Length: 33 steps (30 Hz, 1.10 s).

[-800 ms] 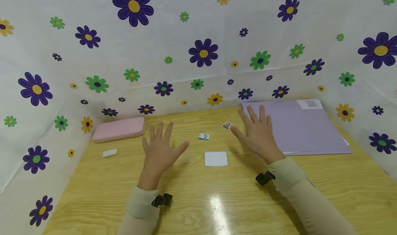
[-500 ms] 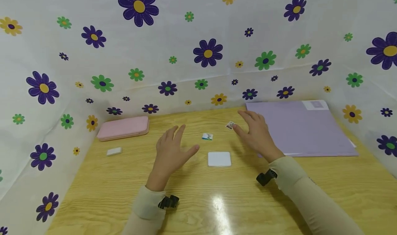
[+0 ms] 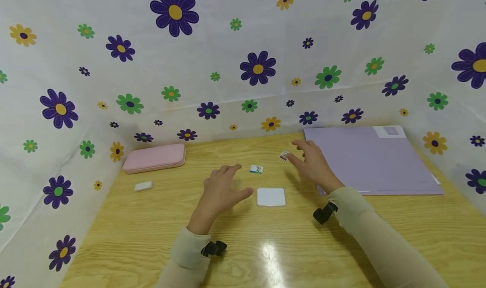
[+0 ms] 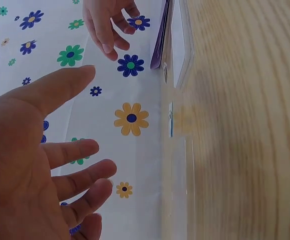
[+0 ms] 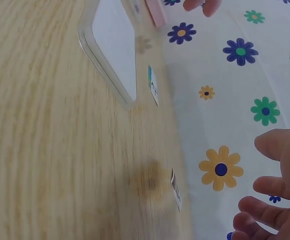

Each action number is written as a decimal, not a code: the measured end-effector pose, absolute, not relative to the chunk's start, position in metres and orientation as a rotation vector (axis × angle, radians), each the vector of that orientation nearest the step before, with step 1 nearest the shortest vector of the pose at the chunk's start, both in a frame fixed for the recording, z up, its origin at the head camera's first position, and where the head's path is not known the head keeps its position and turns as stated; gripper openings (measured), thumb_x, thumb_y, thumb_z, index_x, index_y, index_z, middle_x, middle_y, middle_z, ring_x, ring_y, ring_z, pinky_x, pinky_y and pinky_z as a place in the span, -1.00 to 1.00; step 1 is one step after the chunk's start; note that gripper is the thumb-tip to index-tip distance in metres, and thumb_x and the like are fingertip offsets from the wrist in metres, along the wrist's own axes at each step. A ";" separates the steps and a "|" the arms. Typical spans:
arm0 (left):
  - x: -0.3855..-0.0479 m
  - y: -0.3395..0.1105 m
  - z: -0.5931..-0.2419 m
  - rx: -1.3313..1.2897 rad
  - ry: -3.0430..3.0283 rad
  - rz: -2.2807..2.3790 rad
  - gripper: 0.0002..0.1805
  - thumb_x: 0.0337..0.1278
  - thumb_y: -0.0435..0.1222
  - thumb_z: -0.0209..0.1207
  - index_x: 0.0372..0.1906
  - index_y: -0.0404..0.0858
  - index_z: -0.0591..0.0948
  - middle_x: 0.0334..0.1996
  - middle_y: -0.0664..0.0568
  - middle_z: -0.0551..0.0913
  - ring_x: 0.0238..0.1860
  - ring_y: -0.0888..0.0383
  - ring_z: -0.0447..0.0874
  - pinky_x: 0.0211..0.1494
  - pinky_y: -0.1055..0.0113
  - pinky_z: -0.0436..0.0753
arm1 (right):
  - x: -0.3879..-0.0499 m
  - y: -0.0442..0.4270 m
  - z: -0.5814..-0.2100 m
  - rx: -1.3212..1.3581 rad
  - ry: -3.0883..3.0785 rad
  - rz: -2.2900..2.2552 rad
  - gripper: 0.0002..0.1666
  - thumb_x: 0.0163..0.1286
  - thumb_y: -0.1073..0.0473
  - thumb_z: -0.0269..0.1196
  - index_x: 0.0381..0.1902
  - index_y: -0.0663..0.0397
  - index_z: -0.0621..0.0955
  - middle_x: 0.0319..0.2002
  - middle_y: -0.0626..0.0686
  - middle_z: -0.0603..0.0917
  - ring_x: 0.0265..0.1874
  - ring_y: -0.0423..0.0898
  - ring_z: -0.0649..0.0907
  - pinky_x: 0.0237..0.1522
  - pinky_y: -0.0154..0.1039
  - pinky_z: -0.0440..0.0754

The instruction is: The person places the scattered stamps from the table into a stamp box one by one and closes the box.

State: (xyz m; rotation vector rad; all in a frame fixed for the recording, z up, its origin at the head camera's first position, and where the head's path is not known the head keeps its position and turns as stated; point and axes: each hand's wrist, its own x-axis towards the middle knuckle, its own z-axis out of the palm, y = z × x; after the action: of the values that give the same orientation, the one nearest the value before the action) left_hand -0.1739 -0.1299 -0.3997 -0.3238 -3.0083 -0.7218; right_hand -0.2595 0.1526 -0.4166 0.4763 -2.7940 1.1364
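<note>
My left hand (image 3: 222,191) hovers over the table with loosely bent fingers, holding nothing. To its right lies a white flat case (image 3: 271,197) with a clear rim. A small white-and-blue printed piece (image 3: 256,169) lies behind the case. Under the left hand, a clear flat thing (image 4: 179,190) shows in the left wrist view; its kind is unclear. My right hand (image 3: 313,161) is also raised, fingers loosely bent around nothing. Near its thumb in the head view, a small stamp-like picture (image 3: 284,156) lies on the table; the right wrist view shows a gap between them.
A pink case (image 3: 154,158) stands at the back left, with a small white block (image 3: 143,186) in front of it. At the right lies a large purple folder (image 3: 373,163) with paper edges showing. Flower-printed cloth (image 3: 224,60) encloses the wooden table (image 3: 152,233).
My left hand has shifted right, and its spread fingers have bent and drawn together. The right hand's fingers have also bent inward, nearly in place. The head view has shifted slightly left.
</note>
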 end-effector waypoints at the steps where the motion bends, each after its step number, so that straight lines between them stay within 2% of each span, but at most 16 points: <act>1: -0.174 -0.129 -0.400 -0.343 -3.010 -0.727 -0.15 0.05 0.20 0.32 0.41 -0.09 0.40 0.30 -0.08 0.45 0.25 -0.21 0.37 0.12 -0.33 0.33 | -0.261 0.152 -0.416 0.472 -2.804 1.148 -0.36 0.48 0.00 0.19 0.39 0.20 0.37 0.14 0.29 0.44 -0.01 0.21 0.49 -0.01 0.11 0.50; 7: -0.175 -0.120 -0.404 -0.437 -3.032 -0.785 -0.21 0.09 0.12 0.34 0.38 -0.13 0.44 0.26 -0.12 0.48 0.22 -0.27 0.40 0.15 -0.30 0.38 | -0.270 0.150 -0.414 0.471 -2.839 1.162 -0.38 0.48 0.03 0.19 0.36 0.24 0.41 0.15 0.29 0.47 -0.08 0.16 0.52 -0.04 0.08 0.52; 14: -0.177 -0.112 -0.406 -0.508 -3.095 -0.839 -0.22 0.09 0.08 0.36 0.37 -0.16 0.45 0.19 -0.09 0.51 0.17 -0.17 0.44 0.16 -0.12 0.44 | -0.280 0.147 -0.415 0.448 -2.890 1.132 -0.43 0.48 0.06 0.20 0.31 0.27 0.45 0.12 0.29 0.49 -0.10 0.16 0.53 -0.02 0.08 0.52; 18: -0.179 -0.110 -0.409 -0.538 -3.114 -0.836 -0.22 0.09 0.07 0.37 0.36 -0.19 0.46 0.12 -0.09 0.53 0.09 -0.10 0.47 0.10 -0.01 0.49 | -0.285 0.146 -0.417 0.440 -2.914 1.138 -0.44 0.48 0.06 0.20 0.30 0.29 0.47 0.11 0.30 0.50 -0.08 0.17 0.54 -0.01 0.08 0.53; 33: -0.183 -0.099 -0.416 -0.549 -3.144 -0.847 -0.30 0.05 -0.01 0.43 0.29 -0.18 0.53 0.07 -0.06 0.58 0.05 -0.07 0.52 0.08 0.06 0.52 | -0.302 0.143 -0.429 0.360 -2.978 1.233 -0.50 0.48 0.08 0.18 0.23 0.31 0.51 0.13 0.31 0.51 0.14 0.23 0.48 0.18 0.13 0.42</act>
State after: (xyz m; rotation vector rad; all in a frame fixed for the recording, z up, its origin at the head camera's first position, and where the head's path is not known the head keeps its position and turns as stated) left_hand -0.1829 -0.0994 -0.4165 -0.5487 -3.1437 -0.8467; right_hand -0.3024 0.1425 -0.4293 0.3599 -2.9779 1.2327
